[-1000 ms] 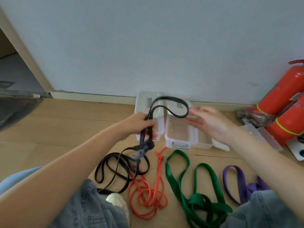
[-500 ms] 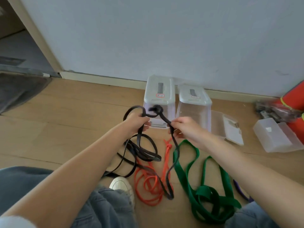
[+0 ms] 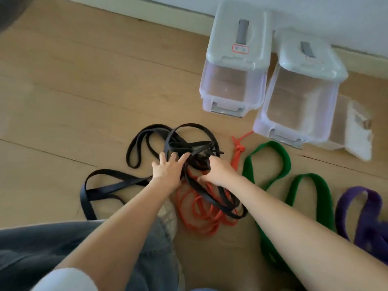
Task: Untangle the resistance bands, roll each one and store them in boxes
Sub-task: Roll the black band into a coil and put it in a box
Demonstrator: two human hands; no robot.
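Black resistance band (image 3: 189, 143) lies tangled on the wood floor (image 3: 63, 101) in front of two lidded clear boxes (image 3: 233, 80), overlapping the orange band (image 3: 201, 215); green band (image 3: 270, 156) and purple band (image 3: 361, 206) sit to the right. Left hand (image 3: 165, 171) presses spread fingers into the knot, right hand (image 3: 218, 169) curls round a black strand. Untangling step, I judge; next, work one loop free of the knot, no rolling yet.
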